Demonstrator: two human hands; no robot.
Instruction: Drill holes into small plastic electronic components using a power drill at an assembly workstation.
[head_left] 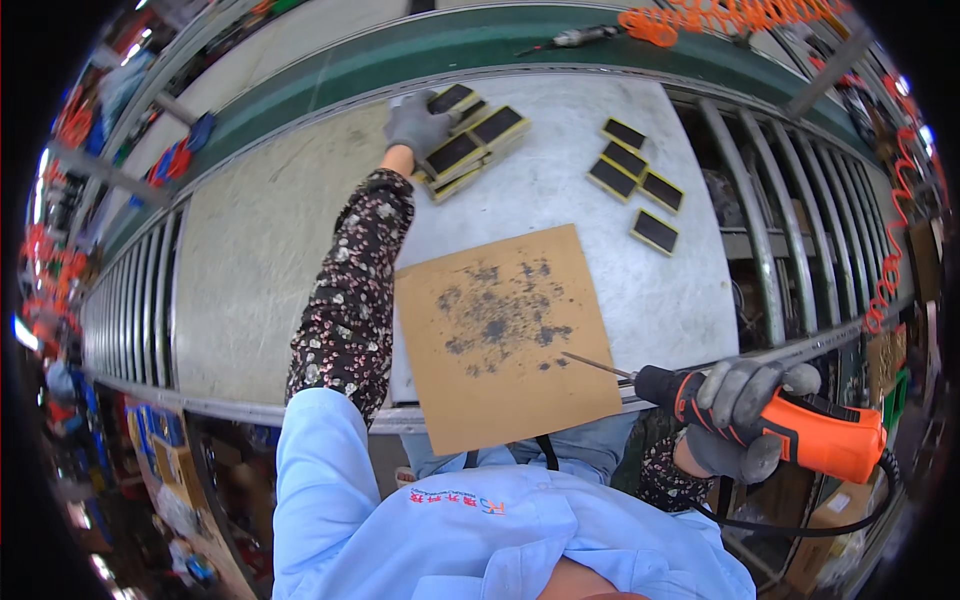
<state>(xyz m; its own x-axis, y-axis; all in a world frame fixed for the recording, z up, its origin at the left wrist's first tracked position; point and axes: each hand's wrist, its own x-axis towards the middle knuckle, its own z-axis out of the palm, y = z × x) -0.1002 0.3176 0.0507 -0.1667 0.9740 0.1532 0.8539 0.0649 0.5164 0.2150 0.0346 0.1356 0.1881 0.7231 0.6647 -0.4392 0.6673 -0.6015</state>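
My left hand (pixel 418 126), in a grey glove, reaches far across the table to a pile of black rectangular blocks with yellow edges (pixel 455 155). It touches the pile's left side; its fingertips do not show clearly enough to tell whether a block is gripped. At the front right, my right hand (pixel 745 415), gloved too, is closed around an orange and black power screwdriver (pixel 820 435). The tool's long thin bit (pixel 592 361) points left, over a brown cardboard sheet (pixel 590 300) with dark smudges. Several similar blocks (pixel 625 160) lie separately at the far right.
Metal rollers (pixel 760 220) flank the pale metal tabletop (pixel 270 250) on both sides. A black cable (pixel 780 528) runs from the screwdriver. Beyond the table, another power tool (pixel 585 37) lies on a green strip (pixel 350 80) beside an orange coiled hose (pixel 700 18).
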